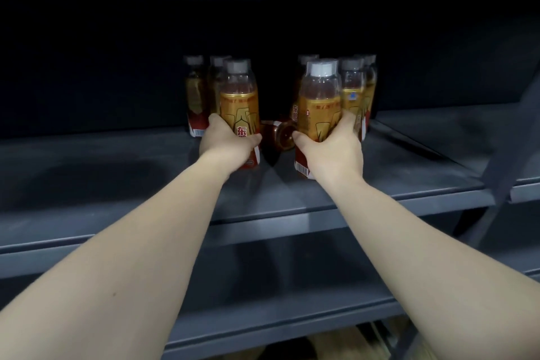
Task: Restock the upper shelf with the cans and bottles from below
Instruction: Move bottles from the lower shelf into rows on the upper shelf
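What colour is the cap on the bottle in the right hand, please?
Light grey cap, seen in the head view.

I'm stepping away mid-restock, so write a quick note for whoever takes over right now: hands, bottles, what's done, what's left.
The left grip holds the left bottle upright; the right grip holds the right bottle upright, both over the shelf.
The rear bottles stand in two groups behind them. A fallen bottle lies on its side between the held two.
Done: two groups stocked.
Left: release both, stand the fallen bottle up, fetch more from below. The remaining stock is out of view.
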`<state>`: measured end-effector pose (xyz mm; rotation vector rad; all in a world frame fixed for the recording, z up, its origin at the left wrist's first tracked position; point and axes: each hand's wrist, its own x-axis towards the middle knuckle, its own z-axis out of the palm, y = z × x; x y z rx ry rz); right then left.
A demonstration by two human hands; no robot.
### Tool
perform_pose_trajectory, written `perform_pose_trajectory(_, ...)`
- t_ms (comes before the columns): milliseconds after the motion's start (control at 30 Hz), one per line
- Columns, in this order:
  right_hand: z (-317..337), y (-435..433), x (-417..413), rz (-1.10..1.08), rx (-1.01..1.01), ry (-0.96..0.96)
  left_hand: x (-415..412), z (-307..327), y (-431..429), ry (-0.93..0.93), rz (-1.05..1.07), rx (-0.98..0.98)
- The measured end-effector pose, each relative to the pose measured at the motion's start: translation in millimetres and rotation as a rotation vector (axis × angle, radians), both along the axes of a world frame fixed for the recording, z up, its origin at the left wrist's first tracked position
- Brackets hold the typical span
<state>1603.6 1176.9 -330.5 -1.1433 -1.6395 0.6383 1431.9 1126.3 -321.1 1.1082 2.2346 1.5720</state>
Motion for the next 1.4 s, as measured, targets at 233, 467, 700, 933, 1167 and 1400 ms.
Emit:
perform_pose_trajectory(233,4,-7,-47,0.099,-0.036,-0.024,-11,5,-29,-0.039,0.058,-0.013)
perform_pose_trajectory(467,6,-4,-74,0.133,-0.052,-0.008,-23,2,-40,-0.030,0.083,-0.008)
perform_pose_trajectory(700,-1,0,-70,0.198,-0.079,-0.015,-18,-3,-30,0.008,0.069,-0.012)
perform_pose_trajectory(933,-3,3,-68,0.222,-0.108,-0.087,-17,-4,-25,0.068,0.144,-0.026)
perform_pose_trajectory(1167,-1,3,-68,0.188,-0.102,-0.138,-19,-6,-24,0.115,0.157,-0.064)
perform_pose_trajectory(1400,-1,4,-69,0.188,-0.102,-0.165,-19,-4,-24,0.144,0.170,-0.094)
